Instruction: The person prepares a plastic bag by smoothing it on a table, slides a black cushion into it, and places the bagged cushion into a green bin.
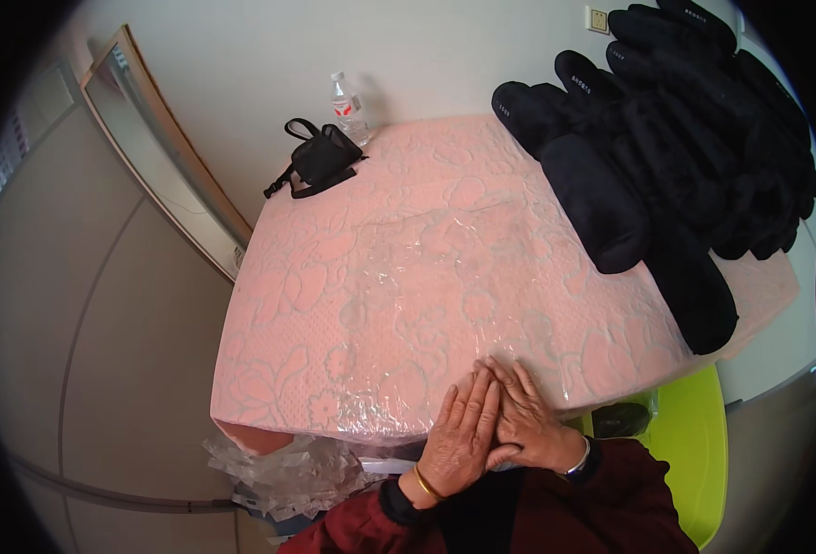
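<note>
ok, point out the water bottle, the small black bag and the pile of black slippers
water bottle [346,106], head view, on its label band.
small black bag [323,157], head view, on the middle of its body.
pile of black slippers [676,148], head view, on a slipper near the pile's middle.

Both hands lie flat at the near edge of the tabletop [334,305], which is covered by a pink flowered cloth under clear plastic film [445,277]. The left hand [459,439], with a gold bangle at the wrist, overlaps the right hand [528,425], fingers pointing away from the person. A heap of black slippers [676,157] fills the far right part of the tabletop. A small black pouch [320,159] and a clear water bottle [348,108] stand at the far edge. Crumpled plastic bags [288,471] hang below the near edge, and a green chair [694,443] shows at right.
</note>
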Demonstrator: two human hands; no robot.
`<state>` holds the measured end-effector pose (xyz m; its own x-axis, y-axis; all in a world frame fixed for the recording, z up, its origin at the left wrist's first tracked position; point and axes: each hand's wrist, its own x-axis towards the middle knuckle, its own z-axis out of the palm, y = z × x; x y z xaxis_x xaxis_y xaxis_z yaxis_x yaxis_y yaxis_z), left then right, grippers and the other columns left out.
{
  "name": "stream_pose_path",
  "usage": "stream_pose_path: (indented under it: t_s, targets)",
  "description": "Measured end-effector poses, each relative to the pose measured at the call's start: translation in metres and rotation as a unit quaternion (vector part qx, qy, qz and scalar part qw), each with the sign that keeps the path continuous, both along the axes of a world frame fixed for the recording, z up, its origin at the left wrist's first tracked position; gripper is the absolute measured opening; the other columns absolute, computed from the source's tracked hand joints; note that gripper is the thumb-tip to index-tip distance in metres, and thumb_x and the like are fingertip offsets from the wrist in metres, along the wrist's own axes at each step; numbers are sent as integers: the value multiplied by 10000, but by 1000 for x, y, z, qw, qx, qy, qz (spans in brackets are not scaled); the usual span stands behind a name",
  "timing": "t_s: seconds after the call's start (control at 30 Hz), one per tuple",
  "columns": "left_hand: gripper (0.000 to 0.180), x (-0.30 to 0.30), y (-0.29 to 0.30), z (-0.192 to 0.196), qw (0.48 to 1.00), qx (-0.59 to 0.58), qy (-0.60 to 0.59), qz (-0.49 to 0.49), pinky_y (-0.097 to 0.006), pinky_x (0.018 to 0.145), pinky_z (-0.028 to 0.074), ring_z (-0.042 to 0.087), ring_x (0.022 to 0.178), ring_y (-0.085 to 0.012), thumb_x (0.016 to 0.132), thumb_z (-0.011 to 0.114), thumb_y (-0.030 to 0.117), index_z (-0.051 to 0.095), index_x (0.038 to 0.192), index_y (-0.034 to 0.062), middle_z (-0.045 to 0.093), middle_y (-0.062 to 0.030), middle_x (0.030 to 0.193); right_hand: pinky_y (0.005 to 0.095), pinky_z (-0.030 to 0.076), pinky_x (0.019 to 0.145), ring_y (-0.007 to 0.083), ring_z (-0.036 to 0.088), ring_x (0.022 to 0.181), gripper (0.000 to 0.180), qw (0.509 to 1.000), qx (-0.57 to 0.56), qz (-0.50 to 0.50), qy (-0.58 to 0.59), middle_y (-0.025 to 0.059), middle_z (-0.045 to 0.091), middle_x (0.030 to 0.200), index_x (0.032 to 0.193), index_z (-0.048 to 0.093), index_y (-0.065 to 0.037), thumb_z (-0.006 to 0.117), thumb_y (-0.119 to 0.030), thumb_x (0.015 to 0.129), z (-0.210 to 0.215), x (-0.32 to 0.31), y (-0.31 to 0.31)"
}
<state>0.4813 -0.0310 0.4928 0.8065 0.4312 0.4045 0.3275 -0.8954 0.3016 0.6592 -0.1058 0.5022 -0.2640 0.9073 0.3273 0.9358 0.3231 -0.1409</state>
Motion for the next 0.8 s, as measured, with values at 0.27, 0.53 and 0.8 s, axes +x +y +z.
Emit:
stream_pose_path:
  t_s: [0.27, 0.53, 0.8]
  targets:
    - [1033, -57, 46, 0, 992, 53, 73, 86, -555, 1164, 292, 389, 1407, -479, 878, 486, 747, 392, 1465, -98, 411, -311, 1504, 505, 162, 1241, 389, 237, 1513, 1108, 995, -79, -66, -7, 278, 288, 1589, 1476, 323, 138, 705, -641, 787, 9, 35, -6]
    - [1081, -88, 58, 2, 981, 69, 109, 147, -558, 1166, 289, 373, 1427, -453, 833, 517, 781, 411, 1443, -105, 408, -302, 1509, 502, 157, 1243, 407, 219, 1511, 1148, 993, -88, -83, -4, 298, 265, 1587, 1480, 296, 142, 705, -664, 772, 10, 40, -8]
    - [986, -118, 5, -44, 973, 112, 55, 194, -607, 1159, 265, 378, 1430, -427, 863, 539, 736, 439, 1433, -63, 426, -250, 1510, 555, 224, 1209, 434, 334, 1453, 956, 997, -36, -66, -15, 304, 389, 1513, 1390, 442, 144, 681, -597, 836, 2, 25, -57]
